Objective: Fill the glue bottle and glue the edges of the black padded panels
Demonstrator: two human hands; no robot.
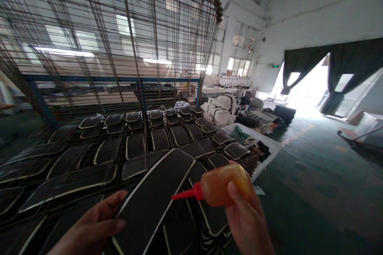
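Observation:
Between the fingers and thumb of my left hand (97,221) is a long black panel (155,191) with rounded corners and a pale line along its edges. My right hand (247,215) is wrapped round a glue bottle (220,185), a squeeze bottle of amber liquid with a red nozzle (187,194). The bottle lies nearly level, and its nozzle tip is at the panel's right edge; whether it touches cannot be made out. Below the held panel is a stack of similar black panels (206,215), partly hidden by it and by my right hand.
Rows of black pale-edged panels (134,145) lie on a wire rack (145,135). Wire grids (131,28) rise behind on a blue frame (110,78). A white bin (269,157) with cloth scraps stands to the right, near white bundles (220,109). Green floor (317,179) extends toward a curtained doorway.

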